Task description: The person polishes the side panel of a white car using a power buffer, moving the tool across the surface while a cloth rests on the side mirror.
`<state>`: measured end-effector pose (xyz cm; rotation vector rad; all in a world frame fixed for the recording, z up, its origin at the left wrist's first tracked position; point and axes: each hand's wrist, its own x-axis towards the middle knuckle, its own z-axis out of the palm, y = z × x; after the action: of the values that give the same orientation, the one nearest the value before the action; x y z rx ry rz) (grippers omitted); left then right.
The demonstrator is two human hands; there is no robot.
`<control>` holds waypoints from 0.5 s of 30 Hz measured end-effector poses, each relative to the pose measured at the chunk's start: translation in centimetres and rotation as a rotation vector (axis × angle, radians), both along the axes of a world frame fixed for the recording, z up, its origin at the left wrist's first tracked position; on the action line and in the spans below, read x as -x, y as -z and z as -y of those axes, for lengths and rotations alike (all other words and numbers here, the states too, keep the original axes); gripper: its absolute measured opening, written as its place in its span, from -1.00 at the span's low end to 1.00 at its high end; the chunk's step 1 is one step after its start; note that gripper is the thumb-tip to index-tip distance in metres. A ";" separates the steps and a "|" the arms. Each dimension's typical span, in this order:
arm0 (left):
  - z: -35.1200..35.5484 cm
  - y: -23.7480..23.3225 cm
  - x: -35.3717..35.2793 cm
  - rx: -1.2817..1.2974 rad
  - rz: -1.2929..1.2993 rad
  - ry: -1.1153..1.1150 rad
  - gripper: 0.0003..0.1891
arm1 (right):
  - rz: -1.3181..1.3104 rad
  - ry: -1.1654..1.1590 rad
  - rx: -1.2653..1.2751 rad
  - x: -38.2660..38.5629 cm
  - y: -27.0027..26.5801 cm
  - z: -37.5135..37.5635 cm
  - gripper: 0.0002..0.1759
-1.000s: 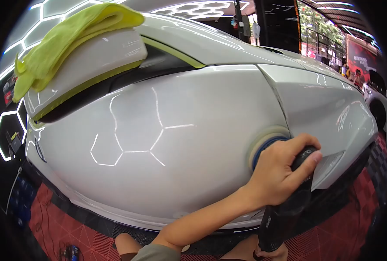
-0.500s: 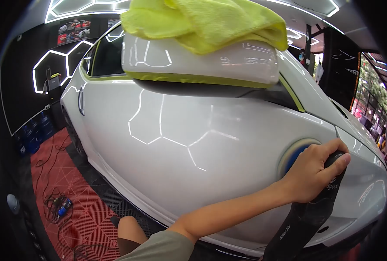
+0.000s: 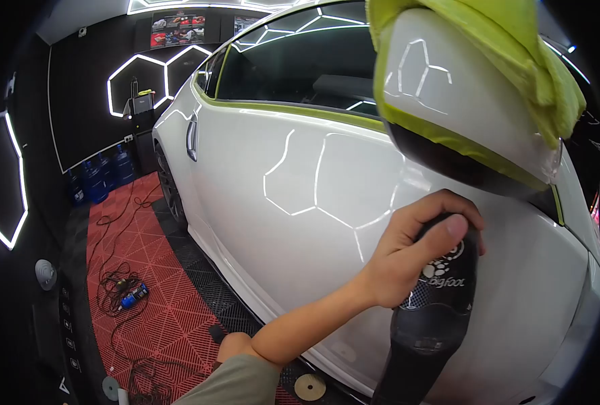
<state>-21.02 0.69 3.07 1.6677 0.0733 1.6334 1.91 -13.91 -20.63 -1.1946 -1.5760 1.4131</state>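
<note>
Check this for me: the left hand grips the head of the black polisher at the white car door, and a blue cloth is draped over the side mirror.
One detail is wrong. The cloth draped over the side mirror is yellow-green, not blue, as the head view shows. The rest stands: the left hand grips the head of the black polisher at the white car door.

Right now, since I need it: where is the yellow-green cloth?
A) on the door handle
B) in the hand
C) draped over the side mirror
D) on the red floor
C: the cloth lies draped over the side mirror, above the left hand gripping the polisher.
</note>
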 end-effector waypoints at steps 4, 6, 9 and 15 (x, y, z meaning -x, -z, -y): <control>-1.2 0.7 6.4 -0.049 0.036 -0.035 -0.61 | 0.095 -0.022 -0.159 5.7 -0.4 -2.2 0.07; -1.7 0.7 9.5 -0.044 0.052 -0.034 -0.60 | 0.081 -0.046 -0.230 8.6 -0.3 -3.0 0.25; -2.3 0.4 13.6 -0.020 0.083 -0.026 -0.59 | 0.312 0.042 -0.449 13.9 -2.2 -4.0 0.38; -4.6 -0.2 21.6 -0.081 0.126 -0.044 -0.56 | 0.211 -0.063 -0.226 21.6 -3.4 -6.6 0.42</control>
<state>-42.60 5.32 3.23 1.6291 -0.0197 1.7915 -19.71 -7.28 -17.20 -1.1971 -1.8780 1.1397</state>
